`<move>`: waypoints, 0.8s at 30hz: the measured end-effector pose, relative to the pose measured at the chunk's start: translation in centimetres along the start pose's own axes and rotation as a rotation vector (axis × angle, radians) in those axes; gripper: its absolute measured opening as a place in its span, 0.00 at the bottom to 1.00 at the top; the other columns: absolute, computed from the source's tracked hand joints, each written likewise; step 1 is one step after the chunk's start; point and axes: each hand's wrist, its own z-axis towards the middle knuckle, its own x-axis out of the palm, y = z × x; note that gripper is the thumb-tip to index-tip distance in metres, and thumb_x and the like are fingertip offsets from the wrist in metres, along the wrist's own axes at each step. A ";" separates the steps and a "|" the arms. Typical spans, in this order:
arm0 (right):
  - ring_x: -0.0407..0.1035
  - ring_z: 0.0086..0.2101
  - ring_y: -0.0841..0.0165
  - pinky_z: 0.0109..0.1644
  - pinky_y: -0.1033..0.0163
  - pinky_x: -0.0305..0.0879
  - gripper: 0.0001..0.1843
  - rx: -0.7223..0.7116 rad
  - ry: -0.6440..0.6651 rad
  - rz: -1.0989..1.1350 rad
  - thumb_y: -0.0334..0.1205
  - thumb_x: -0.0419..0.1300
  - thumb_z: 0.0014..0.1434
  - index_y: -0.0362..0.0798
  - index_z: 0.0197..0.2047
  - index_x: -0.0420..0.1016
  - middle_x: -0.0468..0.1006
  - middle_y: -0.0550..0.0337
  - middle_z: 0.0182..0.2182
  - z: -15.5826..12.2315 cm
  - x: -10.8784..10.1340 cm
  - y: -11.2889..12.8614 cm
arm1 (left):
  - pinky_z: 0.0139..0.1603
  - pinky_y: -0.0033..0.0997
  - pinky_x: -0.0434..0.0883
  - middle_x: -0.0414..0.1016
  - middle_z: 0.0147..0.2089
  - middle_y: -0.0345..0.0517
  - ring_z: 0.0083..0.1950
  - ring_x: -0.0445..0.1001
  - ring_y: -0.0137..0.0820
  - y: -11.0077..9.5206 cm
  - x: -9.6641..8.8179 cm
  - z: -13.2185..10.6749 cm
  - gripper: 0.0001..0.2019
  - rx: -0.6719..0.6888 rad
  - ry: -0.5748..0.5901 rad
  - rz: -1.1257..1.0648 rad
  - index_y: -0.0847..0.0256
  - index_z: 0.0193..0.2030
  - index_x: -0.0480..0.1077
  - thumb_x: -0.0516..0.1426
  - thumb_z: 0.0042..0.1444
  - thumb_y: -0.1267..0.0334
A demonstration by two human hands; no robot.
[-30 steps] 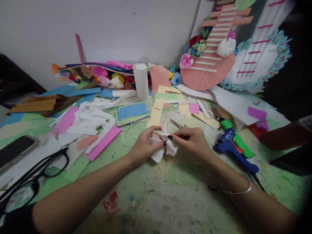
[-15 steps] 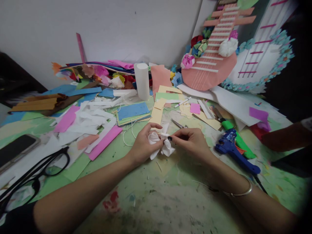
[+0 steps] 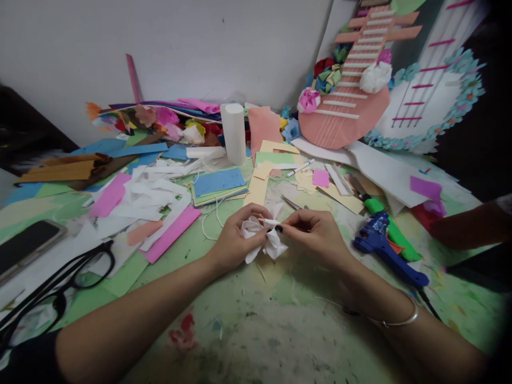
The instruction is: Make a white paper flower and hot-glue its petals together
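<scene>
A white paper flower [image 3: 275, 246] with crumpled petals is held low over the table between both hands. My left hand [image 3: 240, 234] is closed round its left side, thumb pressed to its middle. Thumb and fingertips of my right hand [image 3: 314, 229] pinch the flower at its right edge, by the rolled centre. What lies under the fingertips is hidden. Just behind my right hand lie scissors [image 3: 291, 202], partly covered by it. A blue glue gun [image 3: 386, 248] rests to the right, beside a knife with a green handle [image 3: 374, 205].
White paper strips [image 3: 148, 194] and a pink strip [image 3: 170, 234] cover the left side, with glasses [image 3: 60, 290] and a phone [image 3: 30, 248] nearer. Blue and green sheets [image 3: 219, 183] lie ahead, before a white roll [image 3: 234, 133]. Paper instruments [image 3: 344, 120] lean at the back right. Another person's arm [image 3: 472, 224] shows right.
Both hands stay almost in place on the white paper flower, with only a slight shift of the fingers and petals. The rest of the table looks the same.
</scene>
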 end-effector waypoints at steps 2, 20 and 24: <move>0.63 0.21 0.76 0.23 0.70 0.57 0.08 0.008 0.003 0.006 0.39 0.64 0.47 0.42 0.24 0.76 0.74 0.60 0.20 0.0 -0.1 0.0 | 0.32 0.23 0.64 0.73 0.35 0.41 0.33 0.69 0.26 0.1 -0.1 0.0 0.07 -0.024 0.011 -0.025 0.61 0.37 0.71 0.59 0.50 0.68; 0.60 0.19 0.76 0.24 0.68 0.55 0.09 -0.519 -0.037 -0.421 0.40 0.62 0.55 0.44 0.27 0.79 0.74 0.61 0.18 -0.5 -0.7 -0.1 | 0.44 0.30 0.68 0.75 0.38 0.44 0.42 0.72 0.30 0.2 -0.1 -0.2 0.11 0.238 0.039 0.212 0.59 0.39 0.74 0.59 0.50 0.75; 0.61 0.20 0.76 0.25 0.67 0.57 0.09 -0.594 -0.049 -0.449 0.39 0.61 0.55 0.44 0.28 0.78 0.75 0.60 0.19 -0.5 -0.8 -0.2 | 0.45 0.32 0.68 0.73 0.40 0.45 0.44 0.72 0.32 0.3 -0.1 -0.2 0.09 0.288 -0.006 0.234 0.58 0.38 0.74 0.60 0.51 0.73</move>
